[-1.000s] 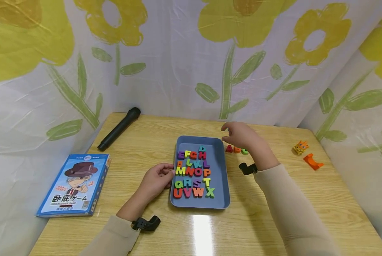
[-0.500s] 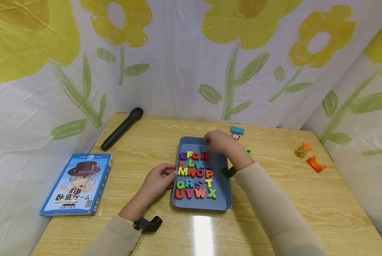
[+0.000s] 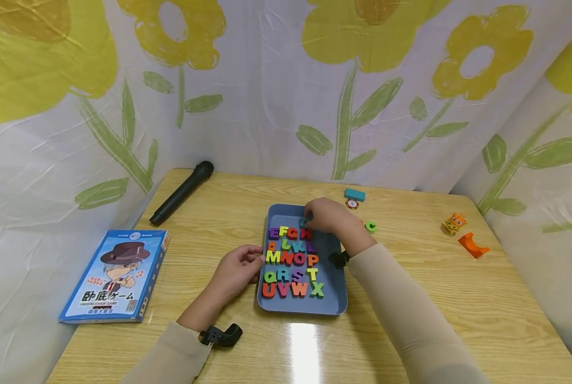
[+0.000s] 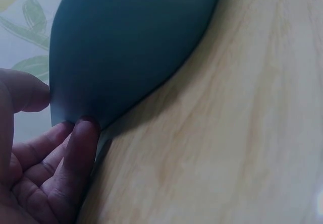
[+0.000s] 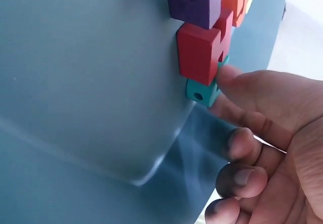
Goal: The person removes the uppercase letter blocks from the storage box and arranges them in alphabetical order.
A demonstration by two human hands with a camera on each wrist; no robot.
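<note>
A blue-grey tray (image 3: pixel 331 298) holds several rows of coloured toy letters, from a purple E (image 3: pixel 274 233) near the far end to a green X (image 3: pixel 317 290) near the front. My left hand (image 3: pixel 238 271) grips the tray's left edge; in the left wrist view, its thumb and fingers meet the wall near the rim. Over the tray's far end, my right hand (image 3: pixel 331 216) pinches a teal letter D (image 5: pixel 201 92) between thumb and index finger, beside the red H (image 5: pixel 199 52). The other right fingers are loosely curled. In the head view this hand covers most of the D.
Right of the tray lies a green C (image 3: pixel 370 227). Behind it are a teal block (image 3: pixel 355 194) and a round chip (image 3: pixel 352 204). An orange figure (image 3: pixel 454 224) and orange curved piece (image 3: pixel 473 245) lie far right. A black microphone (image 3: pixel 182 193) and blue game box (image 3: pixel 115 277) stand left.
My right hand has moved left and toward me, from above the loose letters beside the tray to the D inside it. My left hand stays on the tray's edge.
</note>
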